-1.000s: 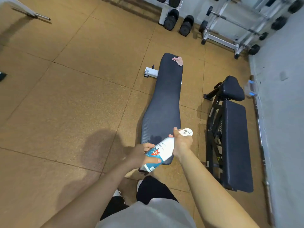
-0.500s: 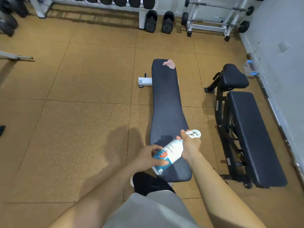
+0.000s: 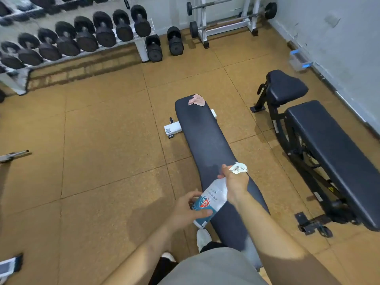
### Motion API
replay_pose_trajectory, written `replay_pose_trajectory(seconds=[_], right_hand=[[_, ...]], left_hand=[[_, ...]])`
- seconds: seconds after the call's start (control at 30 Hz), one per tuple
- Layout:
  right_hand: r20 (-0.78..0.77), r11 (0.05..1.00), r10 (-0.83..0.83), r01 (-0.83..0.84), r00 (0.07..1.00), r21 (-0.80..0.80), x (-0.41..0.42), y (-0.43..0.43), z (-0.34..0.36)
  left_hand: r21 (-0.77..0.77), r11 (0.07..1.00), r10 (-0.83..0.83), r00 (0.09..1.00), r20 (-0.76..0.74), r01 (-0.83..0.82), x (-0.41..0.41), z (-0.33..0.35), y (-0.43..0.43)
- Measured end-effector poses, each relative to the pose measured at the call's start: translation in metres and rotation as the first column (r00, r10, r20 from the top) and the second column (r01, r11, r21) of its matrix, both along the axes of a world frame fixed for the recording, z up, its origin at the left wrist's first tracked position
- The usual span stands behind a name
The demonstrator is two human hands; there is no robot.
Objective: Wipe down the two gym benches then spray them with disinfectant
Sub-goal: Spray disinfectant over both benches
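A long flat dark bench [image 3: 205,140] runs away from me in the middle of the floor. A pink cloth [image 3: 196,100] lies crumpled on its far end. Over the near end I hold a white and blue spray bottle [image 3: 209,200] tilted, nozzle pointing up and away. My right hand [image 3: 234,182] grips the neck just below the white trigger head. My left hand [image 3: 185,208] holds the bottle's lower body. To the right stands a second, adjustable black bench [image 3: 329,145] with a separate seat pad.
A dumbbell rack [image 3: 72,38] fills the back left, with two dumbbells [image 3: 164,44] on the floor beside it. A barbell stand [image 3: 224,19] is at the back. A grey wall [image 3: 339,48] runs along the right, a clear box [image 3: 298,58] at its foot.
My view has tilted up, so the dumbbell rack and back wall show more. Both hands keep hold of the bottle over the near end of the flat bench.
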State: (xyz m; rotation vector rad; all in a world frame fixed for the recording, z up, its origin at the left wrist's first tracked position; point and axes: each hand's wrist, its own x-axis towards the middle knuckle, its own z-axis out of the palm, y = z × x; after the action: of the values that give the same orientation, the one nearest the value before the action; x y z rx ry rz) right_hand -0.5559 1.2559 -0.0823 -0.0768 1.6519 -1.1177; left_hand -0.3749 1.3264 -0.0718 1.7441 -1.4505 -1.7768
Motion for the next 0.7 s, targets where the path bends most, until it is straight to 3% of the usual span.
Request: replay_pose_trajectory(seconds=[0.27, 0.5, 0.6, 0.7], right_hand=[[0.058, 0.988, -0.115, 0.120, 0.992, -0.094, 0.030, -0.071, -0.015], [-0.057, 0.975, -0.006, -0.007, 0.998, -0.222, 0.093, -0.145, -0.003], [-0.020, 0.963, -0.113, 0.105, 0.993, -0.250, 0.129, -0.177, 0.010], [-0.030, 0.965, -0.196, 0.187, 0.980, -0.182, 0.153, -0.211, 0.016]], left_hand=[[0.060, 0.988, -0.141, 0.989, -0.048, 0.143, 0.039, -0.018, -0.097], [0.068, 0.970, -0.222, 0.963, -0.151, 0.234, 0.105, -0.029, -0.202], [0.042, 0.948, -0.303, 0.936, -0.181, 0.315, 0.134, -0.026, -0.246], [0.064, 0.922, -0.365, 0.913, -0.181, 0.381, 0.157, -0.026, -0.287]])
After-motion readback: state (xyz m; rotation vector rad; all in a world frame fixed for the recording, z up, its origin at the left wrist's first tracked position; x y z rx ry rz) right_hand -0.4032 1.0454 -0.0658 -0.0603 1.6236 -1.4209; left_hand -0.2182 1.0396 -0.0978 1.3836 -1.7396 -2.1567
